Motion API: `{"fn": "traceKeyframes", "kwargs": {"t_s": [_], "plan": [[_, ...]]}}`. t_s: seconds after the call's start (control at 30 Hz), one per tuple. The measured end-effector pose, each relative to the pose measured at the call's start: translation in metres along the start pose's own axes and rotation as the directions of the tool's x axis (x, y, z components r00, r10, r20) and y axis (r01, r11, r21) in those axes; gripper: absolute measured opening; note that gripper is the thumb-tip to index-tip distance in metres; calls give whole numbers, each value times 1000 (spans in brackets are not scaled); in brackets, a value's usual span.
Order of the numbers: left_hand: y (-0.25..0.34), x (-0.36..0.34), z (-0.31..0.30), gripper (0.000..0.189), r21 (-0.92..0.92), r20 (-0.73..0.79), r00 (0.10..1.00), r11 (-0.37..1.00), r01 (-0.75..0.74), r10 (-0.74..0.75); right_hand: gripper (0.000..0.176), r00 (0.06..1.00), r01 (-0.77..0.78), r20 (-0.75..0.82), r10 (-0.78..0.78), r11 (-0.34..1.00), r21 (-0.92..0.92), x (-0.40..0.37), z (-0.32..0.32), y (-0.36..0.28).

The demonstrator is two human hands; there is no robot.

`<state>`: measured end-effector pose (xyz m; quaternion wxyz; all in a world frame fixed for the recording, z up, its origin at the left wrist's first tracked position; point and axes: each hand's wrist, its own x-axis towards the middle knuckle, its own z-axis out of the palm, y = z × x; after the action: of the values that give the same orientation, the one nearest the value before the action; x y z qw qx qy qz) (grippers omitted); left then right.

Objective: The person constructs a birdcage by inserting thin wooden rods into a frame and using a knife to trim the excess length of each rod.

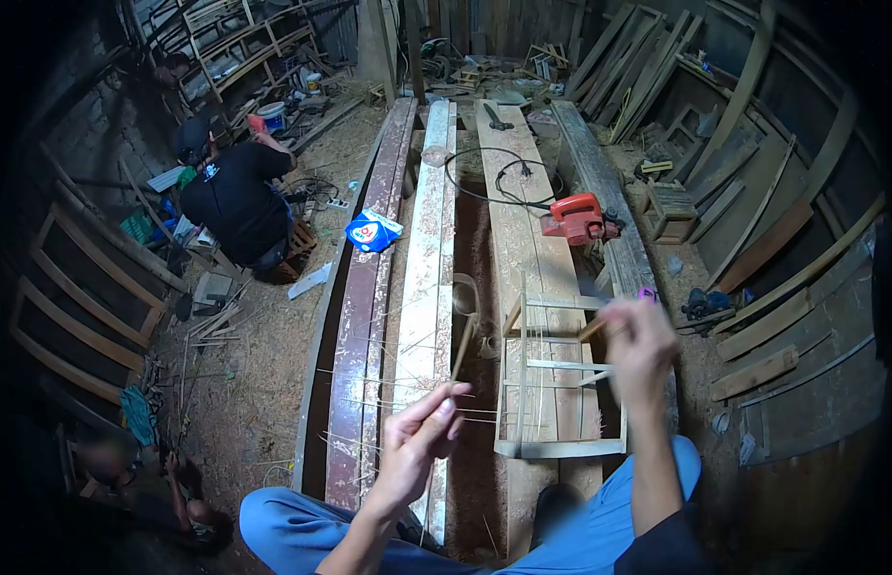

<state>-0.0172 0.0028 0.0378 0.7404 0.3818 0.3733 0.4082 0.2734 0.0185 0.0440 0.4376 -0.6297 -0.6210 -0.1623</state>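
My left hand (422, 441) is closed in a pinch on a thin wooden stick (464, 350), which points up and away from me over the gap between the planks. Slightly blurred, my right hand (642, 340) is raised with its fingers curled together above the right side of a small wooden frame (561, 448); what it grips, if anything, cannot be made out. Slender rails and crosspieces make up this frame, which lies on the light plank (513, 240). Thin strands or splints stretch across the white plank (422, 278) beside my left hand.
A red power planer (580, 218) with a black cord rests beyond the frame. A blue-and-white packet (372, 231) lies on the maroon plank (350, 383). One person (237, 201) sits at the left, another (129, 479) lower left. Wood shavings cover the floor; boards lean at right.
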Motion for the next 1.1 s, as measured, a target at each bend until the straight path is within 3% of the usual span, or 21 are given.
{"fn": "traceKeyframes", "kwargs": {"t_s": [0.03,0.1,0.23,0.3,0.43,0.57,0.63,0.77,0.87,1.1], "plan": [[2,-3,-4,35,9,-29,999,999,-32,33,12,983,-181,-17,181,983,-20,10,-15,9],[4,-5,-11,36,-41,-46,998,998,-45,43,16,980,-181,-101,171,979,-95,15,-32,15],[-3,3,-12,39,-57,-77,997,998,-17,12,29,994,108,42,-105,990,-93,-1,-22,-13],[-4,5,0,41,-21,-83,993,996,-88,86,29,982,181,58,-180,984,-5,-4,-13,-25],[-14,9,3,35,-49,-61,994,994,-99,95,30,986,167,-15,-166,981,95,-7,1,-35],[-18,10,14,29,11,-124,987,995,-102,102,35,946,303,69,-316,940,156,-25,16,-46],[-24,9,13,28,-9,-93,992,996,-90,89,34,929,300,151,-337,928,220,-34,16,-59],[-41,3,13,19,-25,-100,994,998,-55,53,31,919,297,161,-360,901,316,-39,16,-68],[-37,2,17,28,-18,10,996,996,-89,89,30,916,315,150,-372,898,306,-32,13,-65],[-30,-2,21,32,55,-47,997,997,-61,64,32,921,324,135,-365,912,254,-18,5,-50]]}}
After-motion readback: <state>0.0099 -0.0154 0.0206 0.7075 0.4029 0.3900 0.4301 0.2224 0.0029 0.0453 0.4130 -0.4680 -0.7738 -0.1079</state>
